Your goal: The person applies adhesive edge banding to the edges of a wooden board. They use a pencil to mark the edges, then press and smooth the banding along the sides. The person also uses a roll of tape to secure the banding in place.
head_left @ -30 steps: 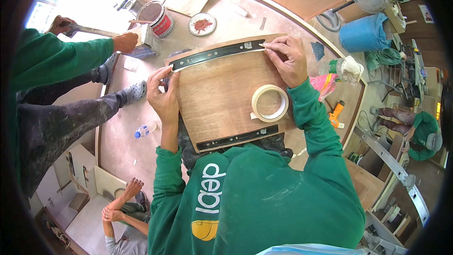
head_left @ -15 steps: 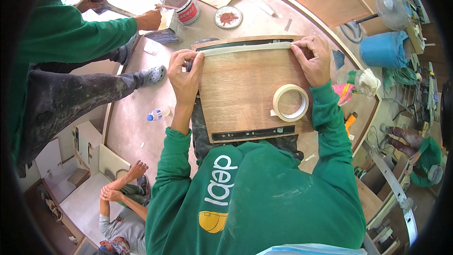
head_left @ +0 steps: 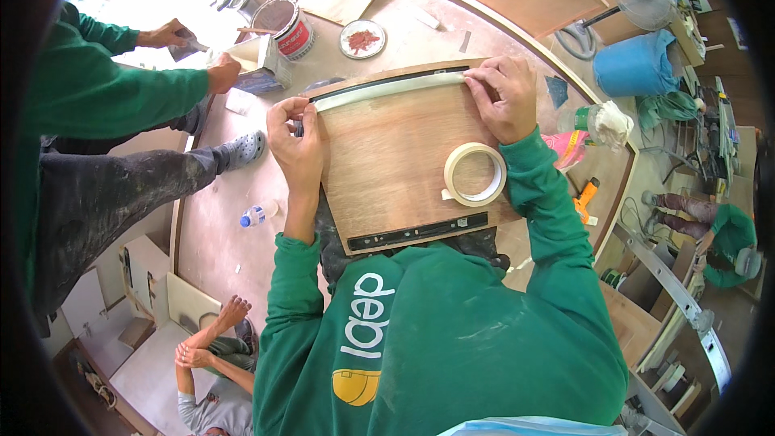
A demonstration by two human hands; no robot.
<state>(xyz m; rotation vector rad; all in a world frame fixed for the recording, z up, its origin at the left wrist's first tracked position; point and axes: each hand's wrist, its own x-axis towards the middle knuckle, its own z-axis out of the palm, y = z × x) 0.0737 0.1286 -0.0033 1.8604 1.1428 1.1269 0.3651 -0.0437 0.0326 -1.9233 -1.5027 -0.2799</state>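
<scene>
A wooden panel (head_left: pixel 387 163) rests across my lap. A strip of pale masking tape (head_left: pixel 386 92) is stretched along its far edge, beside a black drawer rail (head_left: pixel 375 83). My left hand (head_left: pixel 295 141) pinches the strip's left end between thumb and fingers, and my right hand (head_left: pixel 508 97) pinches the right end. Whether the strip is fully pressed down cannot be made out. On the panel's right part lies the masking tape roll (head_left: pixel 500 184), near my right forearm. A second black rail (head_left: pixel 418 232) runs along the near edge.
At the left, a co-worker in green holds a scraper (head_left: pixel 189 47) over a box (head_left: pixel 260 69). Beyond the panel are a paint bucket (head_left: pixel 297 39) and a lid with red matter (head_left: pixel 362 38). A bottle (head_left: pixel 257 215) lies left; an orange glue gun (head_left: pixel 588 198) and blue-lined bin (head_left: pixel 634 64) are right.
My view has shifted, so the panel sits further left. Both hands still hold the strip's ends. The co-worker's hands have moved, and the scraper is now tilted down toward the box.
</scene>
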